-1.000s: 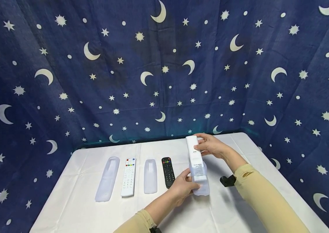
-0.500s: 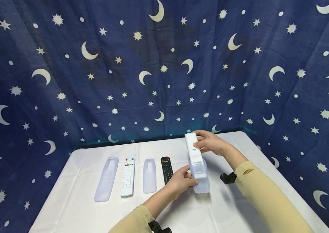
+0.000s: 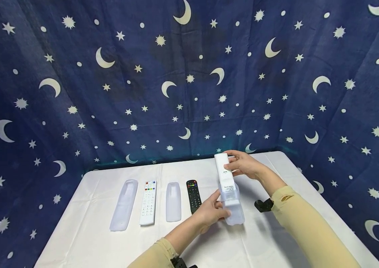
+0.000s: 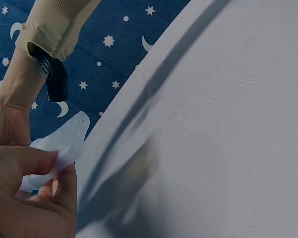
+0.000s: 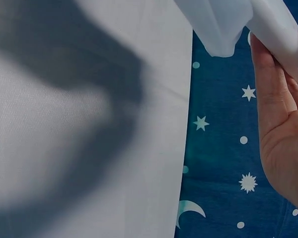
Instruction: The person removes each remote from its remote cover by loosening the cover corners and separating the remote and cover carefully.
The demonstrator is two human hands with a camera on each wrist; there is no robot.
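Observation:
A white remote control (image 3: 223, 169), its back side facing up, is held above the right part of the table. Its lower portion sits inside a translucent silicone cover (image 3: 235, 216), whose near end extends past the remote. My left hand (image 3: 207, 214) pinches the near part of the cover between thumb and fingers; the left wrist view shows the cover's edge (image 4: 74, 136) past the thumb. My right hand (image 3: 247, 166) grips the far end of the remote from the right, thumb on its back. In the right wrist view, the remote (image 5: 278, 29) rests against my fingers.
On the white table (image 3: 95, 208) lie, from the left, a long translucent cover (image 3: 124, 206), a white remote with coloured buttons (image 3: 148, 204), a shorter translucent cover (image 3: 173, 203) and a black remote (image 3: 193, 193), partly behind my left hand. A starry curtain (image 3: 142, 93) hangs behind.
The near end of the cover has swung slightly to the right, and the remote's far end has risen a little. Both hands keep their hold; the items on the table lie where they were.

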